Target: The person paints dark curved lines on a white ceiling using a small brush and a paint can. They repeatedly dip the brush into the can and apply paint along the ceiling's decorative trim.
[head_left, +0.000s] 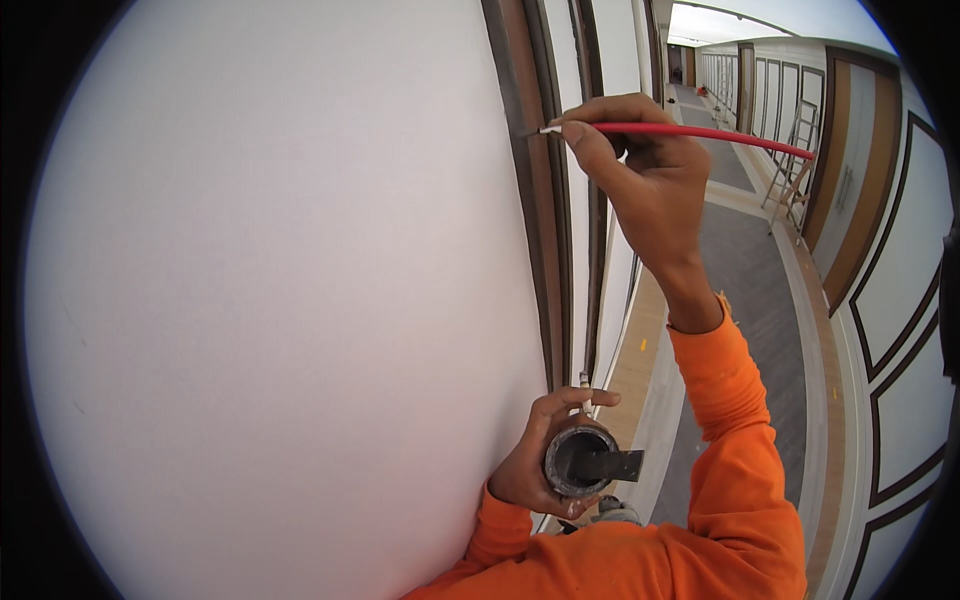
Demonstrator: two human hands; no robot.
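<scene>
Nearest, the left hand [522, 465] curled round a dark cup [578, 492] containing a flat dark strip [622, 465]. Beyond, the right hand [655, 165] pinched a red-handled brush [700, 132], its tip at the brown moulding [537, 200] along the white panel's [280, 280] right edge. The moulding appeared largely coated; what remained could not be told.

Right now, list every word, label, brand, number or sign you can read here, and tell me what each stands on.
None: no text can be read anywhere in this picture.
Slim red-handled tool in the right hand: no lettering visible.
Dark cup in the left hand: no lettering visible.
Orange sleeve: none visible.
Far end of the corridor: too small to tell.
</scene>
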